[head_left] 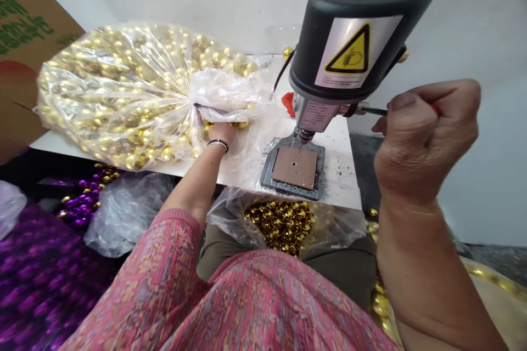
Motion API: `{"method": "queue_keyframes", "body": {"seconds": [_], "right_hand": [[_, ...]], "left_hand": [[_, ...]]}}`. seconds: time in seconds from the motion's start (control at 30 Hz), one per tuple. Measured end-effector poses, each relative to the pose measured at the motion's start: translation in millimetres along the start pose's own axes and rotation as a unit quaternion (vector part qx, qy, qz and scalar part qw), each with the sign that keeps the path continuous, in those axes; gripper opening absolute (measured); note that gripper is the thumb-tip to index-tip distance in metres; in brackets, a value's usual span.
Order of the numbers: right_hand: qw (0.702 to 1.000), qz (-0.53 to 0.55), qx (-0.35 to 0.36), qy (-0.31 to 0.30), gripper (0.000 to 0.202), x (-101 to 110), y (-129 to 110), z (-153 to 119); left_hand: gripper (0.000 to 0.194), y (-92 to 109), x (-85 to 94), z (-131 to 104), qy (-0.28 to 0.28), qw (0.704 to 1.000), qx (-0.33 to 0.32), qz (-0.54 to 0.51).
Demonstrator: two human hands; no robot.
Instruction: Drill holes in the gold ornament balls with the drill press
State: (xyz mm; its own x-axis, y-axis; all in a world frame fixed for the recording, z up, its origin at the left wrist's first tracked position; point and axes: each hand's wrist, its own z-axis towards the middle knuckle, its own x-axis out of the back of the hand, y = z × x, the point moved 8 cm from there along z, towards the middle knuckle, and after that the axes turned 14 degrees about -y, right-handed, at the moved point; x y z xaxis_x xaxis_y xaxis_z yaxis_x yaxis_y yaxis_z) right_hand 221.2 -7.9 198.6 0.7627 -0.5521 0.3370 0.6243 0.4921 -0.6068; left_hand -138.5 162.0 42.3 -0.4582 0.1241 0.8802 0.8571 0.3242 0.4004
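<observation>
Reaching hand: the left hand (222,130) goes into the mouth of a large clear bag (222,88) on the left of the table; its fingers are hidden, so I cannot tell whether they are spread or pinching anything.
Gold balls: they fill the large clear bag, and a few gold balls (242,125) show at its mouth, just beside the left hand.
Bag neck: gathered by a purple tie (200,113), left of the wrist.
Wrist: bracelets (218,144) circle the left one, beyond a pink patterned sleeve (177,230).
Lever hand: the right hand (424,131) is curled into a fist around the lever (373,111), with a red part showing at the fist's far edge.
Drill machine: the dark drill machine (370,0) stands right of the bag, a yellow warning label (348,52) on its front.
Under the bit: the drill bit (301,147) points down over a brown square plate (288,153) with a small hole; whether the tip touches it I cannot tell.
Base: the plate lies on a grey base (267,173), dark shavings (327,173) scattered around.
Far side: a red piece (288,103) lies beside the machine, and a single gold ball (287,51) behind it.
Near side: an open bag (341,227) of gold pieces (280,225) lies over the lap.
Left floor side: shiny purple balls (84,197) beside crumpled clear plastic (123,219).
Far left: a cardboard box (33,38) with green print.
</observation>
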Motion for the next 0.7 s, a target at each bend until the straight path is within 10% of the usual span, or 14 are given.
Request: {"method": "queue_keyframes", "body": {"seconds": [0.53, 0.7], "right_hand": [[1.0, 0.018, 0.01, 0.007, 0.019, -1.9, 2.7, -3.3], [0.999, 0.023, 0.026, -0.001, 0.022, -3.9, 4.9, -4.1]], "left_hand": [[0.066, 4.3, 1.6, -11.1, -0.005, 0.997, -0.014, 0.08], [0.03, 14.6, -23.9, -51.5, -0.207, 0.946, -0.136, -0.209]]}}
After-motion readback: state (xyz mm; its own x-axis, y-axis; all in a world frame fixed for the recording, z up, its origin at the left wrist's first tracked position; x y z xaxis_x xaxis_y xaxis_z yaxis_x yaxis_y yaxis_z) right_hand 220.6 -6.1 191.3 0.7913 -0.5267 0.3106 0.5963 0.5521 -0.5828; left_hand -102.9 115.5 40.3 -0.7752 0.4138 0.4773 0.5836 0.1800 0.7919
